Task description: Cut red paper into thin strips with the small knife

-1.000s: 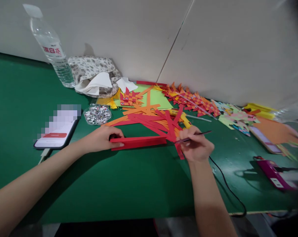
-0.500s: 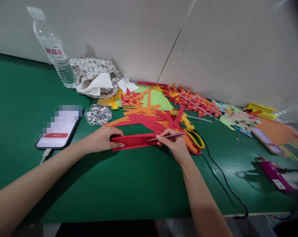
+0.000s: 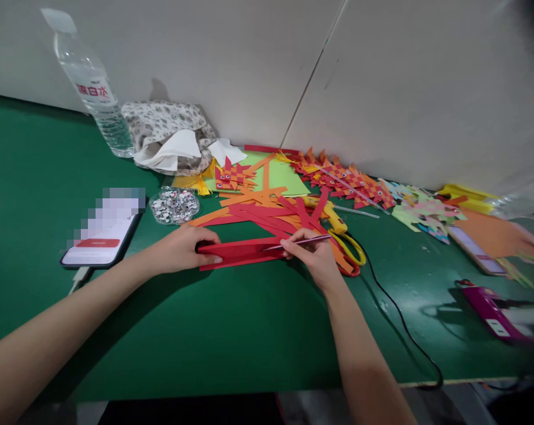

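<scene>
A folded red paper strip (image 3: 244,252) lies lengthwise between my two hands, over the green table. My left hand (image 3: 184,249) is closed on its left end, with the thumb on the near side. In my right hand (image 3: 310,254) a slim, dark-red, pen-like tool (image 3: 313,239) is pinched; its thin point reaches left over the paper. The right fingertips are at the strip's right end, partly hidden behind it. Just beyond the strip is a pile of loose red and orange paper strips (image 3: 258,212).
Right of the pile are a yellow glue gun (image 3: 336,221) and its black cord (image 3: 397,307). Woven paper fish (image 3: 355,183) lie by the wall. At left are a phone (image 3: 105,236), a bag of googly eyes (image 3: 174,206), a tissue pouch (image 3: 169,121) and a water bottle (image 3: 92,88).
</scene>
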{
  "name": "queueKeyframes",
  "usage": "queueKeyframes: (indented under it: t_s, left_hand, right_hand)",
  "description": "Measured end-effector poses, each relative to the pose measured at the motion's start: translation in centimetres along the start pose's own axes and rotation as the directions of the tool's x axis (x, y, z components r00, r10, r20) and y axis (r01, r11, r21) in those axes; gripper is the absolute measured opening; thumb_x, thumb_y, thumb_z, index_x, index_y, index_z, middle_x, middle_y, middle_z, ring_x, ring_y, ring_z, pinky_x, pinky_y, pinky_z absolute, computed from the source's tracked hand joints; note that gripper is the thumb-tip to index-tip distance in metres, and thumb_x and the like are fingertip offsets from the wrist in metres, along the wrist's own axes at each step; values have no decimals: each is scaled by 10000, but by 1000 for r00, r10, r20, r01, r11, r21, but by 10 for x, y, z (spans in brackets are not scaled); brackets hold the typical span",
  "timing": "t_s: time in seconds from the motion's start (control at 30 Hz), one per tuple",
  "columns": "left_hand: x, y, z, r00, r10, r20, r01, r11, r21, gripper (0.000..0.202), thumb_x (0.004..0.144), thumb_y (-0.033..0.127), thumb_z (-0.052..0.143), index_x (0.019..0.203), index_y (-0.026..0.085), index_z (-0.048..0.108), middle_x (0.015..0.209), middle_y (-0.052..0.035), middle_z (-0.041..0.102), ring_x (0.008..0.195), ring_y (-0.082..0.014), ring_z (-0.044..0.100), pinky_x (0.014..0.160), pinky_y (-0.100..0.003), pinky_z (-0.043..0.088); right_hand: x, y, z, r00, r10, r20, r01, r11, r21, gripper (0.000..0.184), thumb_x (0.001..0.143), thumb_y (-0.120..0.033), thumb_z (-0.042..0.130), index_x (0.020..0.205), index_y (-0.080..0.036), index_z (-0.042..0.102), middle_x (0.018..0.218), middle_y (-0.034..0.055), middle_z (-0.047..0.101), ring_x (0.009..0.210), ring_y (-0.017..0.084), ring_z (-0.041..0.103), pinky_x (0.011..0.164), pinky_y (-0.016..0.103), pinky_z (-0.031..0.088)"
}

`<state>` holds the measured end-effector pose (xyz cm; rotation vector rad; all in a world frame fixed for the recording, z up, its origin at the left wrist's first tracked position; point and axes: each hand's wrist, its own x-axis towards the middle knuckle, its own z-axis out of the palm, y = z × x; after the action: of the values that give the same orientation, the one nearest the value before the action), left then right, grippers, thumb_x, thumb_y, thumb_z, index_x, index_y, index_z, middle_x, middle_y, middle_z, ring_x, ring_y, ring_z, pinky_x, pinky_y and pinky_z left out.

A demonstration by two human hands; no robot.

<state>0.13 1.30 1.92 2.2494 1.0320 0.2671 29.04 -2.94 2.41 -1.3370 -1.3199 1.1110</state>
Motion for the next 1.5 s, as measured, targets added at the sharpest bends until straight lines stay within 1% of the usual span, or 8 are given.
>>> queueKeyframes:
  t_s: [0.23, 0.4, 0.5, 0.6, 0.8, 1.07, 1.3, 1.5]
  left_hand:
    - [0, 0, 0, 1000, 21, -2, -21, 1000, -8, 257, 838, 437, 578, 836, 191, 651, 737, 16, 673, 626, -120, 560, 611, -229, 364]
    - [0, 0, 0, 1000, 12, -5, -12, 1000, -12, 251, 833, 430, 583, 852, 191, 656, 750, 14, 676, 632, -120, 565, 608, -226, 366]
    - [0, 0, 0, 1000, 4, -3, -4, 1000, -7, 255, 832, 434, 585, 843, 189, 657, 748, 11, 671, 634, -122, 559, 609, -229, 363]
    - [1, 0, 0, 1000, 7, -5, -7, 1000, 0, 253, 836, 432, 580, 843, 190, 656, 746, 13, 665, 634, -122, 554, 599, -228, 357]
    - [0, -1, 0, 1000, 12, -7, -12, 1000, 2, 274, 838, 451, 570, 848, 191, 658, 746, 13, 668, 631, -123, 558, 600, -230, 363]
    - [1, 0, 0, 1000, -10, 11, 11, 1000, -29, 256, 828, 435, 588, 858, 193, 663, 749, 15, 675, 623, -122, 563, 589, -227, 364]
    - [0, 2, -1, 1000, -12, 15, 12, 999, -35, 247, 824, 422, 587, 851, 189, 664, 746, 9, 671, 624, -126, 561, 601, -236, 359]
    - [0, 2, -1, 999, -24, 23, 25, 999, -38, 266, 823, 436, 586, 862, 185, 664, 759, 9, 670, 635, -125, 558, 614, -235, 356]
  right_hand:
    - [1, -3, -11, 998, -16, -54, 15, 1000, -21, 285, 615, -409, 832, 599, -204, 634, 526, -5, 625, 495, 137, 558, 518, 280, 482]
    - [1, 1, -12, 998, -37, -59, 37, 999, 2, 268, 646, -384, 823, 613, -198, 633, 541, -5, 632, 505, 134, 567, 528, 270, 479]
    - [-1, 3, -8, 999, -48, -24, 48, 999, 22, 242, 680, -369, 810, 652, -199, 641, 570, -2, 651, 529, 140, 592, 552, 276, 493]
    - [-2, 3, -2, 999, -34, 28, 34, 999, -4, 232, 697, -374, 801, 679, -197, 652, 590, 2, 662, 550, 146, 610, 570, 283, 500]
    - [-1, 2, 1, 998, -24, 60, 27, 999, -35, 254, 696, -398, 796, 681, -194, 645, 585, 4, 662, 549, 147, 611, 555, 277, 491]
    - [1, -1, -4, 999, -36, -5, 36, 999, -10, 268, 644, -385, 823, 622, -191, 639, 548, -5, 637, 514, 132, 580, 548, 274, 486]
    - [2, 1, -13, 998, -32, -56, 32, 999, -13, 276, 624, -381, 838, 619, -193, 636, 537, -9, 633, 515, 136, 579, 539, 269, 471]
    - [4, 5, -17, 997, -45, -55, 44, 999, -15, 269, 637, -381, 830, 631, -192, 638, 544, -8, 634, 517, 139, 583, 538, 272, 469]
